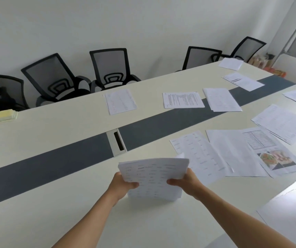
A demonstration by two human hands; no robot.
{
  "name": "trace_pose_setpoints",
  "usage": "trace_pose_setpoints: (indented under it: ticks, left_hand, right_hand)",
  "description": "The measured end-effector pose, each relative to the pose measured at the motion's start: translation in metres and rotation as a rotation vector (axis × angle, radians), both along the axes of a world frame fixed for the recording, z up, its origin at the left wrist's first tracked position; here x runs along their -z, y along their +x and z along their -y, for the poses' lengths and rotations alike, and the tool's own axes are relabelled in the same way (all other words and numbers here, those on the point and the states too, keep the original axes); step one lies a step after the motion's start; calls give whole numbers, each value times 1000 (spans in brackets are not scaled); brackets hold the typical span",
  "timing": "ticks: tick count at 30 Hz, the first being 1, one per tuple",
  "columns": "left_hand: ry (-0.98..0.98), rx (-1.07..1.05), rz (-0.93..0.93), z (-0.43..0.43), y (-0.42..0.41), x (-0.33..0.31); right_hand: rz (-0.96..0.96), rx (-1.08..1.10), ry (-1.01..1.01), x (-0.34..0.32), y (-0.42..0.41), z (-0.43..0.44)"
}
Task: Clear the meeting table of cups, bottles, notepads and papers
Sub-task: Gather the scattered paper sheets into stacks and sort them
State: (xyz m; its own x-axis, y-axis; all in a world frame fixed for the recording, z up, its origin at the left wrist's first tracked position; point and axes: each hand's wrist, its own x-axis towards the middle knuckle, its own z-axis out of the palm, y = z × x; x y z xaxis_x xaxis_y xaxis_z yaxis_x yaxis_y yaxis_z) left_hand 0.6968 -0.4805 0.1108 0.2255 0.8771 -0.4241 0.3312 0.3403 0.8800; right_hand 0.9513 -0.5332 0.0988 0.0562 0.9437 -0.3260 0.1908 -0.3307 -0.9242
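Stack: paper stack [154, 176] is held on end, its lower edge set on the bench [63, 185], probably so the sheets can be squared.
Left hand: left hand [125, 183] is closed on the left edge; the thumb is laid on the printed face, the other fingers hidden behind.
Right hand: right hand [184, 179] is pinching the right edge likewise.
Position: the stack is clamped between both hands.
Left to clear: loose sheets [233, 153] are overlapped just right of the stack; far sheets [183, 100] lie beyond the grey strip [54, 158]; a yellow note block [6, 115] is seen at the far left edge.
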Motion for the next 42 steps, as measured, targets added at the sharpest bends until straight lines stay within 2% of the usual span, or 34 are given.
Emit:
trace_pose_setpoints:
  ticks: [6, 11, 16, 23, 26, 30, 35, 42]
  left_hand:
    - [25, 25, 24, -27, 9, 5]
    - [-71, 124, 2, -28, 27, 31]
    - [-136, 143, -26, -35, 61, 43]
    - [-302, -12, 76, -56, 139, 58]
    - [-382, -110, 106, -66, 169, 72]
    - [-461, -219, 79, -76, 198, 93]
    - [-544, -351, 76, -71, 232, 119]
    - [-585, -351, 63, -67, 263, 117]
  right_hand:
    - [6, 116, 1, 4, 7, -17]
    - [4, 53, -156, 32, 24, -6]
    - [31, 137, -224, 43, 58, -10]
    - [24, 186, -278, 34, 142, -52]
    - [167, 205, -335, 53, 191, -79]
    - [523, 247, -434, 83, 263, -108]
    - [848, 19, -514, 107, 281, -112]
    - [821, -67, -535, 115, 297, -128]
